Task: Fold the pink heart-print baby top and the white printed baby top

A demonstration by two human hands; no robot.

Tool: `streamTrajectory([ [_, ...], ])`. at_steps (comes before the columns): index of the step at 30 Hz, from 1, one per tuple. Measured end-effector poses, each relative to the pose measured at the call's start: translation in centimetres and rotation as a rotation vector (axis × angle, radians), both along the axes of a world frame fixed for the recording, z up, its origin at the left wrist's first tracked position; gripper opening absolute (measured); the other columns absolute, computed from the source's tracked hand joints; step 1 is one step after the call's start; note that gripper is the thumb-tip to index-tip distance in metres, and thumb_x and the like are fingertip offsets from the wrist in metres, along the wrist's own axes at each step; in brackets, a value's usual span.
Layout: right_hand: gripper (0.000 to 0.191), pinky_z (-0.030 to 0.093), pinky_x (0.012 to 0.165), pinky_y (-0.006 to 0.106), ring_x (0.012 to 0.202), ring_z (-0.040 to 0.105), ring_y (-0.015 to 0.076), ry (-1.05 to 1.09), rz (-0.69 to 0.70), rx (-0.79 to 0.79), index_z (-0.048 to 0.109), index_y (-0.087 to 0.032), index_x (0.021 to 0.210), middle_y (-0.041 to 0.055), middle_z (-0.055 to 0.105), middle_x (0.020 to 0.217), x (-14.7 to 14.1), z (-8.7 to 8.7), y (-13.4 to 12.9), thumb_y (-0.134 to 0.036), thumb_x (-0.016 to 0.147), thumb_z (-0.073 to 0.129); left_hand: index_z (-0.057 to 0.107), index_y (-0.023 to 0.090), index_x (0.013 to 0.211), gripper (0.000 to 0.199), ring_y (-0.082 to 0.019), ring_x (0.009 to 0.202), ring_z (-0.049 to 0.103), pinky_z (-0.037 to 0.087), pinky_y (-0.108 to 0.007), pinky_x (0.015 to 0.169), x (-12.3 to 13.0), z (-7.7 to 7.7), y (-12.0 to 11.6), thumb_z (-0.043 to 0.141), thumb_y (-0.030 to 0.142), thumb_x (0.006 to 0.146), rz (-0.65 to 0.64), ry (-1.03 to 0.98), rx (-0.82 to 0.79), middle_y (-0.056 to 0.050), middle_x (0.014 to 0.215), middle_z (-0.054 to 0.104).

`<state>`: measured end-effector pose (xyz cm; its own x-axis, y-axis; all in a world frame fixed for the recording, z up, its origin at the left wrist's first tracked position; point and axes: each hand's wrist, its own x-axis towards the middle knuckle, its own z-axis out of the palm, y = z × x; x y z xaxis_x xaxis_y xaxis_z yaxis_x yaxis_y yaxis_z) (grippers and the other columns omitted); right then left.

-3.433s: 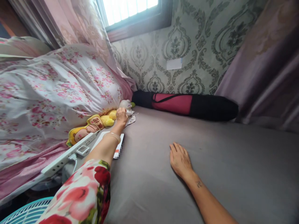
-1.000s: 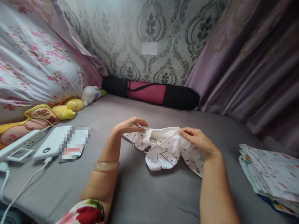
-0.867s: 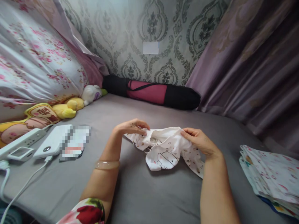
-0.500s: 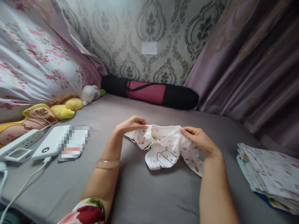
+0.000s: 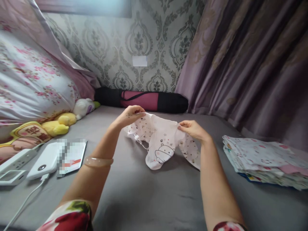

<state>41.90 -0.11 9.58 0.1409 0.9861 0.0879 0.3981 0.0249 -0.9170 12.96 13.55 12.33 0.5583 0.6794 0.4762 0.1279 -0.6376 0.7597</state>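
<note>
Between my hands hangs a small white baby shirt with a cartoon animal on its front and small prints on its sleeves. My left hand pinches it at the left shoulder, beside the neckline. With thumb and fingers closed, my right hand grips the other shoulder. The shirt's upper edge is held up off the grey bed sheet, and its lower part droops toward the sheet. Thin white ties dangle on its left side.
A stack of folded printed cloths lies at right. Left are a power strip, a white power bank with a cable, a phone and plush toys. A black and pink long bag lies along the wall.
Both hands have lifted the shirt higher and stretched its neckline, so the front now hangs more open. The head view has turned to the right and tilted up.
</note>
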Motion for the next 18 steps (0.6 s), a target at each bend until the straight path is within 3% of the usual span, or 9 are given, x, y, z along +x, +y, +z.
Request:
streamTrajectory([
  [5,0.023,0.047,0.073,0.033,0.081,0.067,0.0226,-0.444,-0.327,0.369,0.073,-0.02,0.087,0.0067,0.074,0.086,-0.6,3.9,0.4,-0.041,0.081,0.064,0.069,0.019,0.079,0.011,-0.016,0.075,0.05,0.041,-0.029,0.074,-0.4,4.5,-1.1,0.064,0.029,0.078,0.209,0.04,0.401,-0.003,0.078,0.058],
  [7,0.022,0.046,0.076,0.034,0.086,0.067,0.0241,-0.606,-0.447,0.473,0.073,-0.023,0.095,0.0072,0.075,0.091,-1.1,5.1,0.1,-0.039,0.087,0.059,0.068,0.019,0.083,0.013,-0.019,0.085,0.051,0.041,-0.034,0.083,-0.6,5.4,-1.7,0.059,0.029,0.082,0.307,0.026,0.534,-0.004,0.083,0.058],
  [9,0.022,0.046,0.076,0.035,0.087,0.067,0.0253,-0.724,-0.481,0.491,0.072,-0.025,0.099,0.007,0.074,0.091,-1.5,5.9,-0.4,-0.038,0.09,0.057,0.067,0.019,0.084,0.014,-0.021,0.09,0.051,0.04,-0.037,0.089,-1.0,5.8,-2.1,0.057,0.029,0.084,0.353,0.014,0.598,-0.005,0.085,0.058],
  [12,0.021,0.045,0.076,0.034,0.086,0.067,0.0251,-0.816,-0.394,0.473,0.072,-0.026,0.099,0.0053,0.074,0.089,-1.7,6.8,-0.9,-0.038,0.09,0.057,0.067,0.018,0.077,0.013,-0.018,0.079,0.052,0.043,-0.034,0.081,-1.6,5.9,-2.2,0.063,0.03,0.079,0.266,0.046,0.489,-0.003,0.077,0.059],
  [16,0.027,0.045,0.084,0.034,0.093,0.065,0.0225,-0.774,-0.391,0.605,0.071,-0.025,0.104,0.0059,0.073,0.097,-1.7,7.5,-1.0,-0.041,0.094,0.052,0.069,0.016,0.077,0.02,-0.013,0.063,0.052,0.042,-0.026,0.062,-2.0,6.4,-2.4,0.067,0.036,0.077,0.181,-0.119,0.217,-0.001,0.066,0.06],
  [18,0.026,0.045,0.087,0.035,0.087,0.066,0.0209,-0.819,-0.27,0.561,0.072,-0.026,0.102,0.0036,0.074,0.091,-1.7,7.7,-0.9,-0.041,0.092,0.053,0.07,0.017,0.074,0.02,-0.012,0.062,0.053,0.042,-0.025,0.061,-2.0,6.7,-2.7,0.073,0.036,0.071,0.14,-0.04,0.183,0.0,0.063,0.062],
])
